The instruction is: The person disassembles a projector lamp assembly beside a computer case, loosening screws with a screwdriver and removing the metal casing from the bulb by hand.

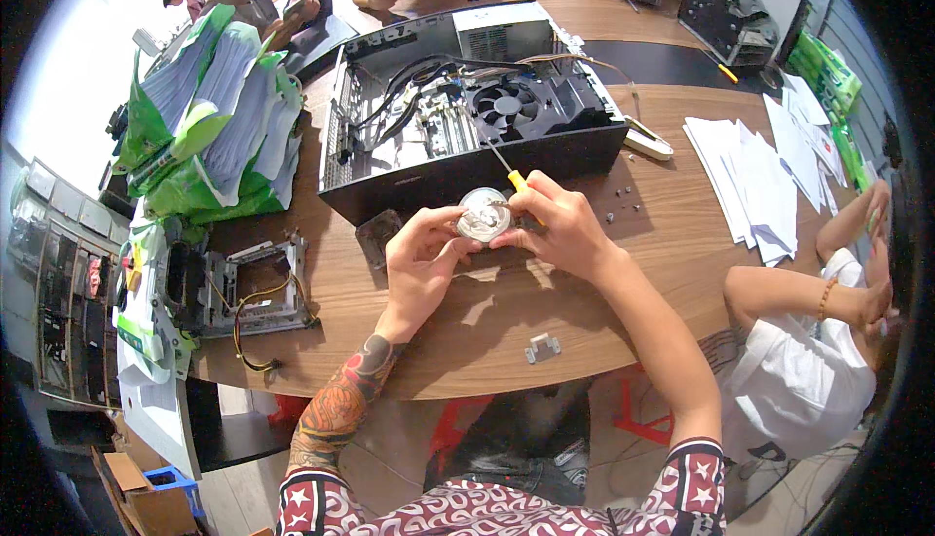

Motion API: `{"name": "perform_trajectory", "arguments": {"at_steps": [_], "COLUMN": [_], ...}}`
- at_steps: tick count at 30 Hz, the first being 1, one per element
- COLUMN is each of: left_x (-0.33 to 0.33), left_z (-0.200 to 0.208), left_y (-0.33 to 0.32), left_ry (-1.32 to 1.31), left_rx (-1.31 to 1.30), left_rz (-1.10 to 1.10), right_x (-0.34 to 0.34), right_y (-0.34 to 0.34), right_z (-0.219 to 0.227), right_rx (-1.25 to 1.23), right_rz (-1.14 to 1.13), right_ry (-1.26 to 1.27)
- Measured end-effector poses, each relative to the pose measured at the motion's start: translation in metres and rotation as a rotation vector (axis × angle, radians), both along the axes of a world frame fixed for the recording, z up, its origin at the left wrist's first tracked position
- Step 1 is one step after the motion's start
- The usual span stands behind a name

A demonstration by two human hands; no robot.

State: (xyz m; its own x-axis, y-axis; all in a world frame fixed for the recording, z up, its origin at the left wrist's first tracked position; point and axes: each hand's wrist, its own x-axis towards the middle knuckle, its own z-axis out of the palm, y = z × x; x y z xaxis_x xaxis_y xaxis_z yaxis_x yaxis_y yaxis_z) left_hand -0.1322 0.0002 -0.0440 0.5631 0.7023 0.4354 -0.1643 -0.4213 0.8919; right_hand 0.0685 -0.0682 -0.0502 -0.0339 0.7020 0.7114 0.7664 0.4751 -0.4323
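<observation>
In front of the open computer case (438, 178), my left hand (419, 258) pinches a small round clear tub (484, 217) with whitish, greyish stuff inside. A yellow-handled screwdriver (517, 182) sits in my right hand (567, 226), its thin shaft pointing up and left toward the case. My right fingers also reach the tub's right edge; what exactly they pinch there is partly hidden. Inside the case are a black fan (505, 106), cables and a circuit board. Behind my left hand, a small dark see-through part (378, 239) lies on the table.
A metal bracket frame with wires (258, 288) lies left, below stacked paper reams (219, 127). Loose screws (623, 207) and a small metal plate (542, 347) lie nearby. White papers (745, 185) and a white-handled tool (648, 142) are right. A person sits close at right; others work across the table.
</observation>
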Motion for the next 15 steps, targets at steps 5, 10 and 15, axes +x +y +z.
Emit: {"name": "perform_trajectory", "arguments": {"at_steps": [5,10,15], "left_x": [-0.001,0.0,0.0], "left_z": [-0.003,-0.006,-0.002], "left_y": [0.001,0.002,-0.002], "left_ry": [0.02,-0.021,-0.039], "left_rx": [0.107,0.069,-0.061], "left_rz": [0.047,0.023,0.019], "right_x": [0.001,-0.001,-0.006], "right_y": [0.0,-0.002,-0.005], "right_z": [-0.001,0.006,0.01], "right_rx": [0.005,0.011,0.006], "right_rz": [0.018,0.032,0.025], "right_ry": [-0.006,0.008,0.012]}}
